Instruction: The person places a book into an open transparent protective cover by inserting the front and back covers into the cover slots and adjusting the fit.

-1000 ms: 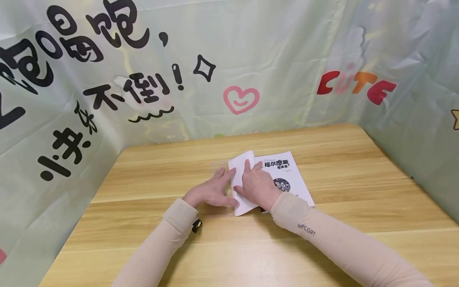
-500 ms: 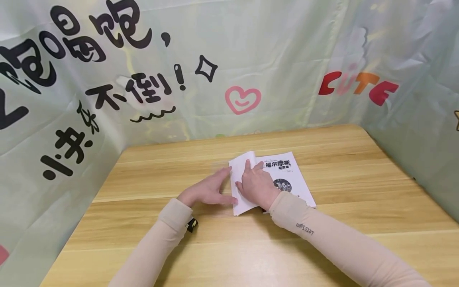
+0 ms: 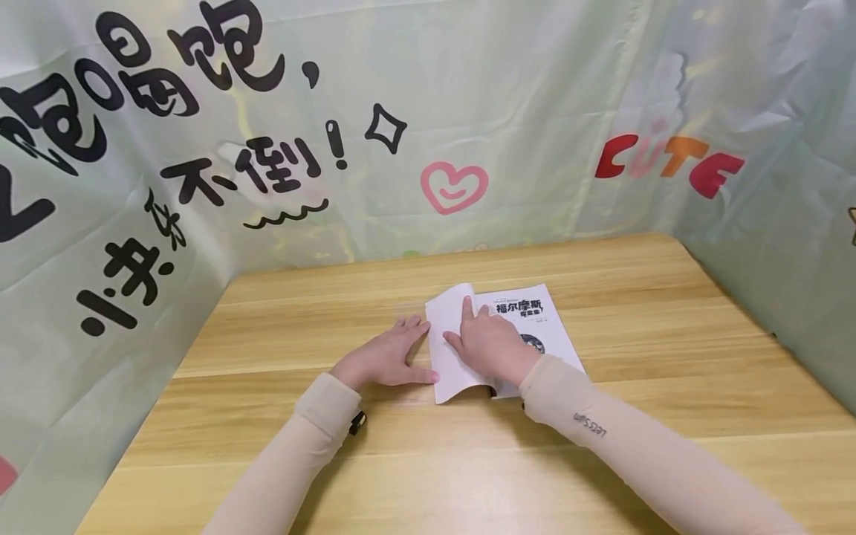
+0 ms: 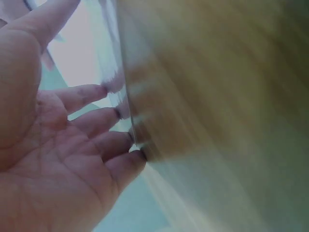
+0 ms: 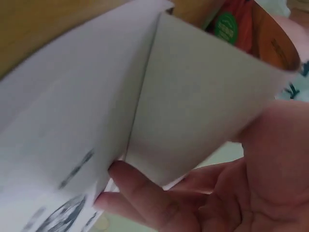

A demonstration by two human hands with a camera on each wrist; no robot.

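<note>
A thin paperback book (image 3: 560,338) lies on the wooden table with its front cover (image 3: 455,375) turned over to the left. The title page shows large black Chinese lettering and a round dark picture. My right hand (image 3: 493,343) rests across the cover's white inner side near the spine, index finger extended; in the right wrist view its fingertips (image 5: 118,170) touch the crease. Beside the cover's left edge is my left hand (image 3: 388,358), thumb and fingers spread, the thumb touching the lower edge. The left wrist view shows its palm, with fingers slightly bent along a pale, glossy edge.
The wooden table (image 3: 267,446) extends around the book on all sides. A pale green printed curtain (image 3: 535,148) with lettering and a pink heart stands behind and at both sides. Part of the cover's red and orange outer face (image 5: 239,24) shows in the right wrist view.
My right hand has shifted slightly right toward the spine, and the cover's lower edge bows up more. My left hand has drawn back a little to the left from the cover.
</note>
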